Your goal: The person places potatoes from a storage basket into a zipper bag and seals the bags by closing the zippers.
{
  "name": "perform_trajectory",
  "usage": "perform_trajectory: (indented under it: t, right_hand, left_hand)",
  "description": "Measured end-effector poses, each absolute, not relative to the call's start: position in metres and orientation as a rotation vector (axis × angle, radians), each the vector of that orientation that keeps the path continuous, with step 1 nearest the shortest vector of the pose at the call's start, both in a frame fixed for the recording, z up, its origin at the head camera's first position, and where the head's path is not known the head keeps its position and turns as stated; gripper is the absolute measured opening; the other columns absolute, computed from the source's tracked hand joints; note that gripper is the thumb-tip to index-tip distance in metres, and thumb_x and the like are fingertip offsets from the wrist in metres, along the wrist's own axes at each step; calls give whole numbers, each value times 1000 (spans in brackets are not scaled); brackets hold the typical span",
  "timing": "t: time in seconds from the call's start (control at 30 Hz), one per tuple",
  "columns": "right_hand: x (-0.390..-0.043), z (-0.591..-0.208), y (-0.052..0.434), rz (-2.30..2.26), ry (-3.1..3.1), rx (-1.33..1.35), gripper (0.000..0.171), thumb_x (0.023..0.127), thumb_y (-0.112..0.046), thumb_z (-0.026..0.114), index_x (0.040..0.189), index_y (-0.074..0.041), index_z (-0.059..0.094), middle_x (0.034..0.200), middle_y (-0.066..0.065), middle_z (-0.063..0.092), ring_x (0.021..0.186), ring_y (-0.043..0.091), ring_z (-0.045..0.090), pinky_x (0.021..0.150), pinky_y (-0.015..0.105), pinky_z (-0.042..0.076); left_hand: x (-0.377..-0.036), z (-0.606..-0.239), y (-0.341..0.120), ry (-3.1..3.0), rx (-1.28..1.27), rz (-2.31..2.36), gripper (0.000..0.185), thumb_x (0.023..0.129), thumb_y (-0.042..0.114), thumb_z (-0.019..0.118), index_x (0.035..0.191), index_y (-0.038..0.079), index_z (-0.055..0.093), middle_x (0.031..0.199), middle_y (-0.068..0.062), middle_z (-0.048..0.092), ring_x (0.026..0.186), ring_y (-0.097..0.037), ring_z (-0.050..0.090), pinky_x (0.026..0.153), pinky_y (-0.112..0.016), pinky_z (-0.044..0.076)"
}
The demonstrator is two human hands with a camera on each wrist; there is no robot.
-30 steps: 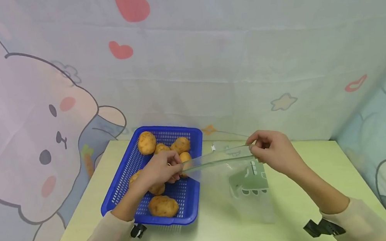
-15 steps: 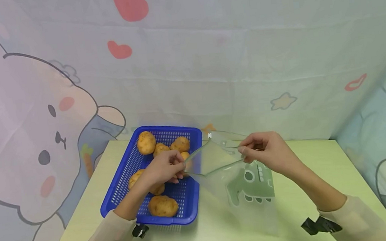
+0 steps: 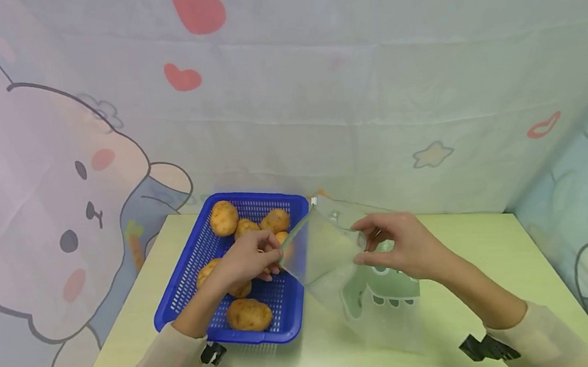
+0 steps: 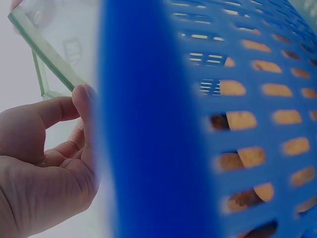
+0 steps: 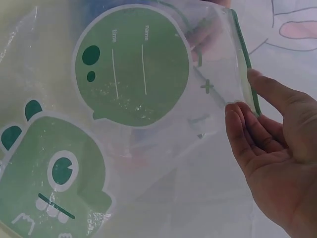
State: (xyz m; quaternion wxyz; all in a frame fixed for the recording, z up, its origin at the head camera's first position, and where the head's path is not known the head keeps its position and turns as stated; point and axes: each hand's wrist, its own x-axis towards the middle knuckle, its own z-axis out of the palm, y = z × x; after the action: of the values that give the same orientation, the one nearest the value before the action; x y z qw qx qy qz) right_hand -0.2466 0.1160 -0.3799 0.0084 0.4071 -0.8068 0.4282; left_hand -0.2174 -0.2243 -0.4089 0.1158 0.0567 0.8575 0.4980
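Observation:
A clear slider zip bag (image 3: 327, 251) with a green cartoon print hangs between the two hands, its mouth spread wide. My left hand (image 3: 250, 257) pinches one side of the mouth, above the right part of the blue basket. My right hand (image 3: 398, 244) holds the opposite side, thumb and fingers parted around the rim. In the right wrist view the thumb lies on the bag's green zip strip (image 5: 243, 52). The white slider (image 3: 314, 201) sits at the far corner of the mouth. Nothing shows inside the bag.
A blue plastic basket (image 3: 299, 319) stands left of the bag on the pale green table (image 3: 468, 285). Several potatoes (image 3: 249, 314) lie in it, some partly behind the left hand. A printed curtain (image 3: 316, 87) closes off the back.
The bag's mouth has gone from a narrow slit to a wide opening. My right hand has moved left and its thumb and fingers have parted; the left hand stays almost in place.

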Motion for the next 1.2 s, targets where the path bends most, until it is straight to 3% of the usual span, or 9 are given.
perform_trajectory:
  t: [0.17,0.33,0.47,0.63,0.83,1.03,1.2]
  right_hand:
    - [-246,-379,117,1255,-2505,1288,39,84,-13,92,117,-4,74,88,-10,69,79,7,70,75,31,62]
    - [-250,-375,120,1170,-2528,1249,25,86,-16,91,106,-13,76,80,-11,63,71,9,61,66,26,55]
    - [-253,-370,123,1048,-2559,1255,20,87,-17,89,102,-19,76,89,-7,60,77,15,58,68,30,53]
    - [-256,-363,125,959,-2577,1204,17,89,-12,86,103,-13,75,100,-4,65,88,15,62,75,37,58]
    - [-259,-367,123,941,-2537,1165,20,88,-8,87,105,-10,76,98,-5,66,88,13,63,76,33,57]
    - [-263,-384,122,900,-2458,1217,23,88,-7,87,108,-6,76,101,0,66,91,20,66,78,33,56]
    - [-265,-390,122,926,-2421,1248,24,87,-7,87,108,-6,75,102,2,66,92,22,66,79,31,56]
  left_hand:
    - [-217,-411,-224,2512,183,1460,8,103,9,65,105,1,67,87,-12,70,70,-21,71,61,-34,63]
    - [-216,-412,-224,2516,205,1453,10,103,10,66,106,0,68,88,-12,70,70,-21,71,63,-37,64]
    - [-216,-413,-226,2535,194,1435,9,103,10,66,105,1,68,88,-14,71,70,-21,72,62,-36,63]
    - [-217,-416,-229,2559,165,1442,8,103,11,66,105,3,67,88,-13,69,70,-21,72,61,-35,63]
    - [-220,-420,-230,2576,212,1433,10,104,12,65,107,3,68,87,-11,68,71,-20,71,63,-34,62]
    - [-218,-421,-227,2596,304,1377,12,105,15,66,109,4,70,89,-9,71,74,-19,70,65,-33,61]
    - [-215,-420,-238,2760,381,1258,18,102,21,74,115,9,72,103,-4,72,93,-21,69,82,-39,59]
